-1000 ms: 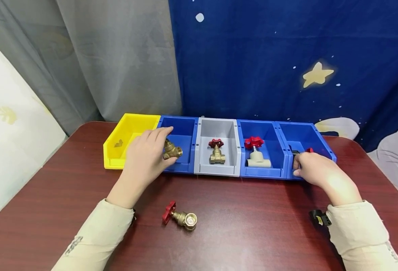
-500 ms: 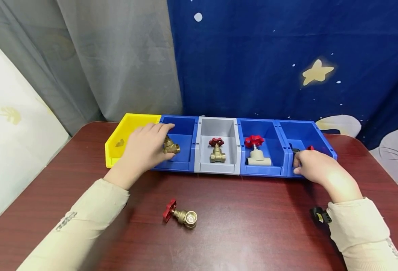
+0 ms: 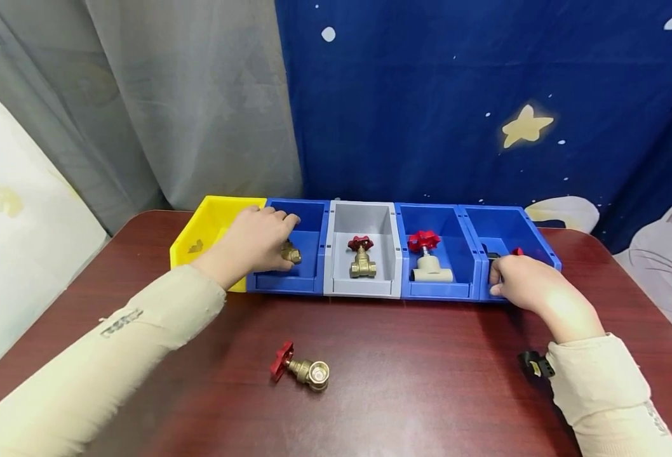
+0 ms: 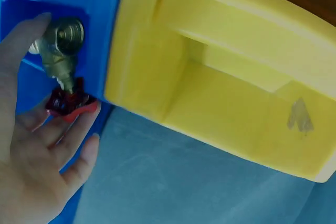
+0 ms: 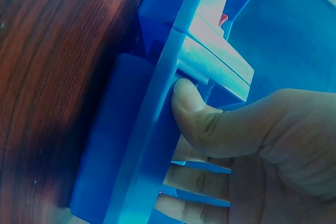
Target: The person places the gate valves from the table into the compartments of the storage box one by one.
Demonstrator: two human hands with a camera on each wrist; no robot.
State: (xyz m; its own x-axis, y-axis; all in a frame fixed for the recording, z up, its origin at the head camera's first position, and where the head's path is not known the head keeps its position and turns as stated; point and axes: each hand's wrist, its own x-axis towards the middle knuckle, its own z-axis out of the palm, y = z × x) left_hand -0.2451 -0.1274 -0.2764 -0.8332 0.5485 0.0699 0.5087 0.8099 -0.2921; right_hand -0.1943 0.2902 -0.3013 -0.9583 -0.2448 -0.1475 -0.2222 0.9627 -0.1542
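My left hand [image 3: 250, 244] is over the second bin from the left, a blue one [image 3: 307, 285]. It holds a brass gate valve [image 3: 293, 254] between thumb and fingers; in the left wrist view the thumb is on the brass body and fingertips touch the red handwheel [image 4: 71, 106]. My right hand [image 3: 533, 289] grips the front wall of the rightmost blue bin [image 3: 542, 235], thumb outside and fingers inside, as the right wrist view shows. Behind that hand, a red piece [image 3: 517, 251] and a dark piece show in the bin, mostly hidden.
A yellow bin [image 3: 178, 260] ends the row at left. The grey bin [image 3: 364, 289] contains a brass valve [image 3: 362, 261]; the blue bin beside it contains a beige valve [image 3: 430, 270] with red handwheel. Another brass valve [image 3: 310, 373] lies on the table [image 3: 404, 381] in front.
My left hand has moved down and forward into the second bin with the gate valve, and its forearm has swung left. The right hand keeps its grip on the bin wall.
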